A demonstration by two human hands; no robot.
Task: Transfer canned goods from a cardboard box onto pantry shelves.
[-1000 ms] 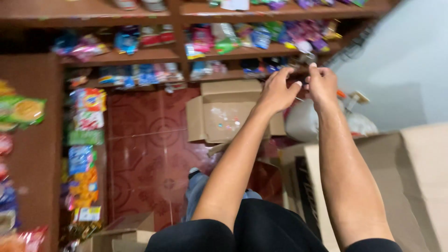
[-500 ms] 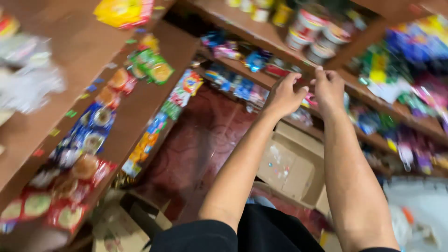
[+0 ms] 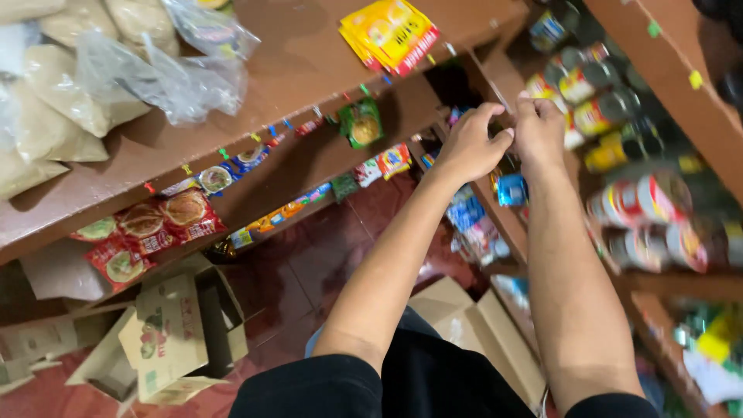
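While both arms reach far into the shelf corner, the left hand (image 3: 472, 143) and right hand (image 3: 539, 131) meet at the front edge of a brown wooden shelf (image 3: 495, 203), fingertips nearly touching. Both look pinched on something small at that edge, likely a clip or sachet strip, but it's hidden behind the fingers, so can't tell what's grasped. A blue sachet (image 3: 511, 190) hangs just below the hands, strip axis running down. Right hand sits slightly farther and right of the left. Cans (image 3: 631, 209) are on the right-side shelves, yellow packets (image 3: 391, 32) upper left, open cardboard box (image 3: 178, 333) on the floor near left.
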